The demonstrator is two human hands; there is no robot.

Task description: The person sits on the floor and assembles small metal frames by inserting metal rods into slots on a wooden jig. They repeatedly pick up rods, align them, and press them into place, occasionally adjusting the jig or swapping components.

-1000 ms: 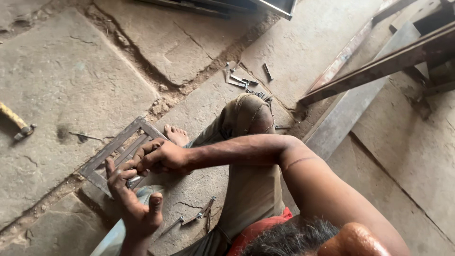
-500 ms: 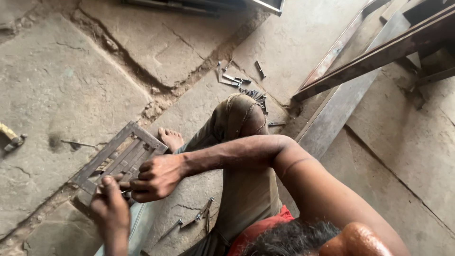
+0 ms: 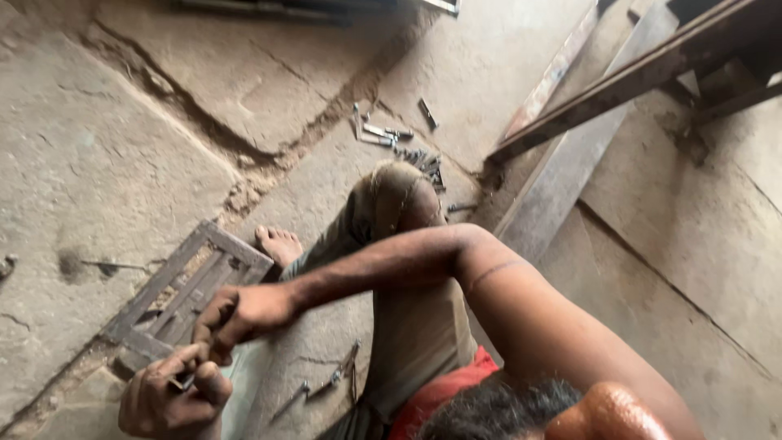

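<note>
A person sits on a cracked grey concrete floor (image 3: 98, 147), seen from above the head. At the far left edge of the floor lies a small dark tool end (image 3: 6, 266), with a thin dark rod (image 3: 110, 265) just right of it. Next comes a grey rectangular metal grille frame with slats (image 3: 183, 297), lying flat beside a dirt-filled crack. The left hand (image 3: 171, 399) is closed around a small dark object; what it is cannot be told. The right hand (image 3: 240, 314) is curled narrow, its fingertips pinching at the same spot, over the frame's near end. A bare foot (image 3: 278, 243) touches the frame's right corner. Near the bent knee, loose dark metal bits (image 3: 326, 383) lie on the floor. Farther back lies a scatter of bolts and small metal pieces (image 3: 399, 143). To the right, long rusty steel bars (image 3: 619, 90) slant across the floor, with open concrete beyond.
</note>
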